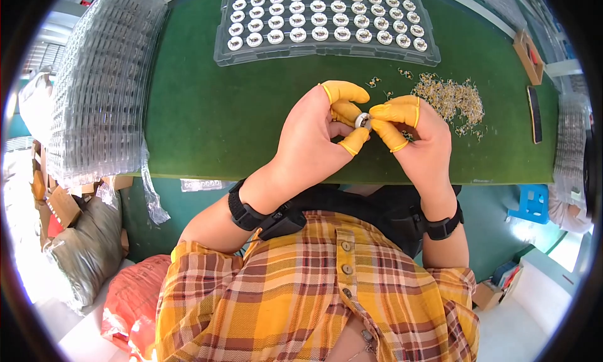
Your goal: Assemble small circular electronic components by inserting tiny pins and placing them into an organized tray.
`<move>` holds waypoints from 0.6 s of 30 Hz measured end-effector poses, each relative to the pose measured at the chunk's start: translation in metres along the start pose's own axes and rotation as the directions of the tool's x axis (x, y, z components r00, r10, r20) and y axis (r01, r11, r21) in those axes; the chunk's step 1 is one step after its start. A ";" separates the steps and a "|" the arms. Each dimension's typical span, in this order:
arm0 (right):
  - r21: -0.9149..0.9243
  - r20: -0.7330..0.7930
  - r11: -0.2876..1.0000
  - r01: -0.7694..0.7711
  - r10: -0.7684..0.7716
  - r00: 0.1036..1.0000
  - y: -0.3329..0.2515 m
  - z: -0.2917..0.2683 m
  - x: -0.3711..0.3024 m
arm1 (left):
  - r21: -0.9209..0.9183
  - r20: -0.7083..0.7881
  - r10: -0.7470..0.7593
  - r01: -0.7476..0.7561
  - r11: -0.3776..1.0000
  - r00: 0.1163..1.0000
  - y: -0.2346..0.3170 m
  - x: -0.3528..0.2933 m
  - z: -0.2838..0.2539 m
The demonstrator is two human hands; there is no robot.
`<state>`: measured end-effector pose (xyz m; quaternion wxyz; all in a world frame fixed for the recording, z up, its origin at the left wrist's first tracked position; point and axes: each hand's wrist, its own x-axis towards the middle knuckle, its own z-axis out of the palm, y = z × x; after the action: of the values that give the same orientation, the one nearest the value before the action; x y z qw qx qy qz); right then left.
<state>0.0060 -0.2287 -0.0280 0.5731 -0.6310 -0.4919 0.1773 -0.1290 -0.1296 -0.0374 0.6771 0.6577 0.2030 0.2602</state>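
Observation:
Between the yellow-cased fingertips of my left hand point(314, 124) sits a small round white part point(362, 120) with a dark centre, pinched over the green table. My right hand point(411, 123), also with yellow finger covers, has thumb and fingers closed together at the part's right edge; whatever tiny thing they pinch is hidden. To the right of that hand lies a loose pile of small wired electronic components point(452, 104), with a few strays near my fingers. Beyond both hands, a clear plastic tray point(326, 49) holds rows of similar round white parts.
A tall stack of clear plastic trays point(103, 85) stands at the left of the green table point(213, 117). Toward the right edge are a dark phone point(534, 114) and a small cardboard box point(529, 57). A blue stool point(531, 203) and a red bag point(135, 299) are lower down.

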 end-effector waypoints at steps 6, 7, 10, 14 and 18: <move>-0.233 0.107 0.947 0.220 -0.200 0.974 0.000 -0.006 0.003 | -0.012 0.015 -0.027 0.027 1.000 1.000 0.000 -0.002 0.001; -0.234 0.106 0.947 0.219 -0.199 0.974 0.001 -0.007 0.003 | -0.012 0.027 -0.023 0.023 1.000 0.999 0.000 -0.001 0.001; -0.208 0.109 0.959 0.192 -0.173 0.979 0.001 -0.008 0.003 | -0.020 0.045 -0.021 0.022 1.000 0.999 0.001 -0.002 0.001; -0.230 0.067 0.959 0.164 -0.153 0.986 -0.009 -0.006 0.003 | -0.047 0.077 0.026 -0.023 0.999 0.997 -0.001 -0.002 0.000; -0.241 0.088 0.963 0.121 -0.103 0.991 -0.007 -0.010 0.003 | 0.030 0.076 0.074 -0.076 0.997 0.994 0.000 -0.004 -0.001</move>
<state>0.0119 -0.2324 -0.0176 0.4810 -0.6612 -0.5659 0.1057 -0.1327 -0.1315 -0.0379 0.6631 0.6851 0.1569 0.2574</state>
